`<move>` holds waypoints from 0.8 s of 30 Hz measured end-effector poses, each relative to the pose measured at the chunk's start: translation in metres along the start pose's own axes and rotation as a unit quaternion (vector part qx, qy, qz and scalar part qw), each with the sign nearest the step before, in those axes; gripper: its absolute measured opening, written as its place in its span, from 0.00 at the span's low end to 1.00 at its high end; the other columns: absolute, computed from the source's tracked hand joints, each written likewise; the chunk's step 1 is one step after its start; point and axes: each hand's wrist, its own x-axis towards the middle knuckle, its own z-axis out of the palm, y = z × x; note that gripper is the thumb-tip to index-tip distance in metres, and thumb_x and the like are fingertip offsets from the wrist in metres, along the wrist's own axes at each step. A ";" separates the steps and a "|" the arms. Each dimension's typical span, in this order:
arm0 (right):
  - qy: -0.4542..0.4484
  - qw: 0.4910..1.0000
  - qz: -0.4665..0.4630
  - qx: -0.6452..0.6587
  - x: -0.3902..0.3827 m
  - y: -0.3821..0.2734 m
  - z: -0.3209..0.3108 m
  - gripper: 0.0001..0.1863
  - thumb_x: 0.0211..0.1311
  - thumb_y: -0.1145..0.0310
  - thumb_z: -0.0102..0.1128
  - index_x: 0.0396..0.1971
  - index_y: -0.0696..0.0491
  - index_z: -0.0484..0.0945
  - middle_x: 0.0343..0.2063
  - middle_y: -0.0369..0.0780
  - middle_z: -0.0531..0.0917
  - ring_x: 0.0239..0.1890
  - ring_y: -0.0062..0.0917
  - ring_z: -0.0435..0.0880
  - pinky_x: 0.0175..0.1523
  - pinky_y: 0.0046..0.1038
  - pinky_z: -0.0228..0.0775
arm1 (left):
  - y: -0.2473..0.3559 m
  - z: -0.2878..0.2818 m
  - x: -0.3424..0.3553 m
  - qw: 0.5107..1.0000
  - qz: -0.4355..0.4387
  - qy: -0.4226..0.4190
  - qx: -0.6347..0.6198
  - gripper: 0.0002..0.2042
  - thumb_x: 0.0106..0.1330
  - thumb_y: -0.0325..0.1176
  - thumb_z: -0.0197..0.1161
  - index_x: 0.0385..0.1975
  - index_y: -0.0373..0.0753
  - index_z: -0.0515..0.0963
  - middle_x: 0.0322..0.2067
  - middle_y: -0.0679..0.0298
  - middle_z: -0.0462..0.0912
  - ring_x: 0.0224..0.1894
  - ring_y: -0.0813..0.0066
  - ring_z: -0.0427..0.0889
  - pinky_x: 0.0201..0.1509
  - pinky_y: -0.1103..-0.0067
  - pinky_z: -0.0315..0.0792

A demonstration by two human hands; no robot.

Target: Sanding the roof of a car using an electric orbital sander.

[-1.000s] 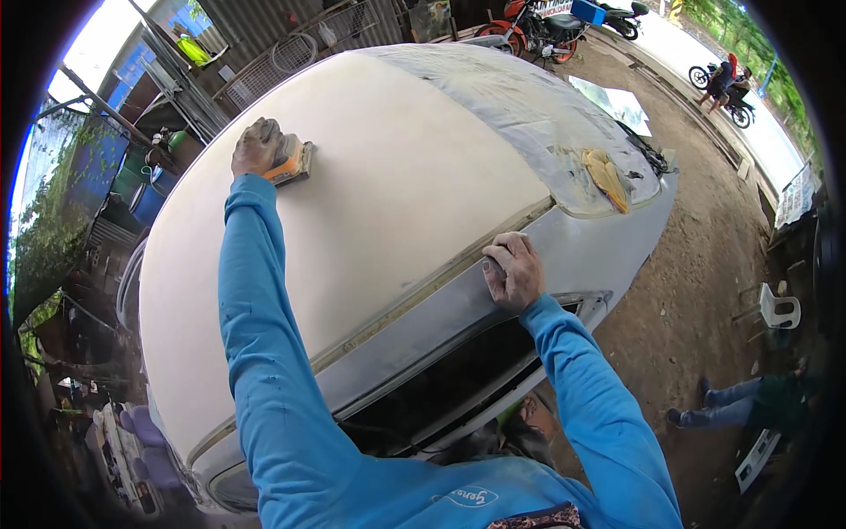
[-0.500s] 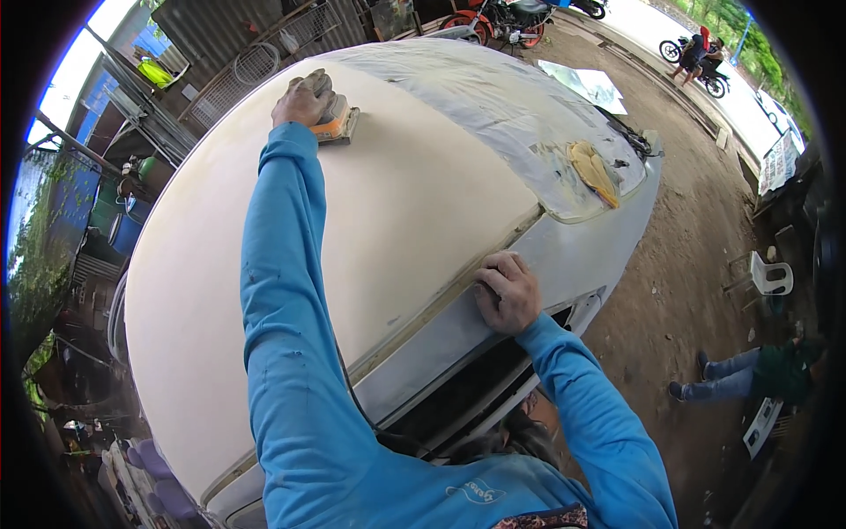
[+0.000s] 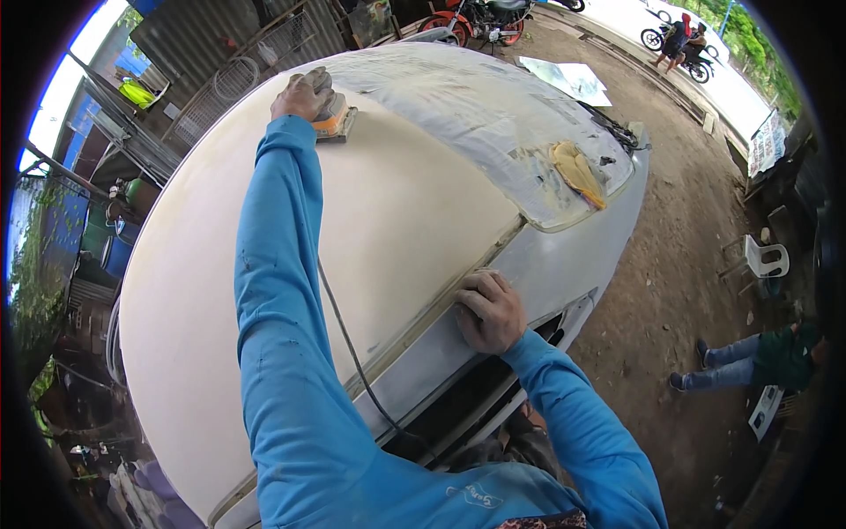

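My blue sleeves [image 3: 278, 291] reach out over the pale car roof [image 3: 414, 194], and a dark cord [image 3: 339, 309] runs out from beneath the left one, across the roof's near edge. My right hand [image 3: 490, 310] rests at that edge, fingers bent and lying together; I cannot tell whether they grip it or only lean there. Farther across, near the roof's far side, my left hand [image 3: 302, 95] is clamped over the orange-and-grey sander [image 3: 335, 121], whose base sits on the roof surface. Right of it spreads the film-covered windshield [image 3: 441, 97], with a yellowish soft piece [image 3: 578, 175] lying on it. Beyond are a white chair [image 3: 765, 257] and, past the hood, a red motorcycle [image 3: 476, 19]
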 end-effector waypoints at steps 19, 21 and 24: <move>-0.006 1.000 0.004 0.006 0.001 0.001 -0.001 0.14 0.45 0.78 0.65 0.37 0.58 0.81 0.40 0.45 0.81 0.44 0.43 0.81 0.50 0.40 0.77 | -0.003 0.027 0.043 0.999 0.045 -0.011 -0.016 0.29 0.68 0.54 0.64 0.69 0.59 0.72 0.67 0.64 0.75 0.66 0.59 0.76 0.70 0.65 0.70; -0.007 1.000 0.008 0.013 0.000 0.001 -0.001 0.14 0.45 0.79 0.65 0.37 0.58 0.81 0.40 0.45 0.81 0.43 0.43 0.81 0.50 0.40 0.77 | 0.009 0.024 0.033 0.994 0.084 -0.033 -0.059 0.30 0.68 0.53 0.66 0.68 0.50 0.73 0.65 0.57 0.77 0.66 0.58 0.76 0.71 0.67 0.68; -0.004 1.000 -0.008 0.004 -0.001 0.003 0.000 0.15 0.46 0.80 0.64 0.38 0.58 0.81 0.40 0.45 0.80 0.42 0.43 0.81 0.50 0.40 0.76 | 0.025 0.013 0.006 0.990 0.124 -0.027 -0.058 0.30 0.68 0.54 0.66 0.67 0.47 0.74 0.65 0.57 0.76 0.66 0.56 0.76 0.71 0.67 0.68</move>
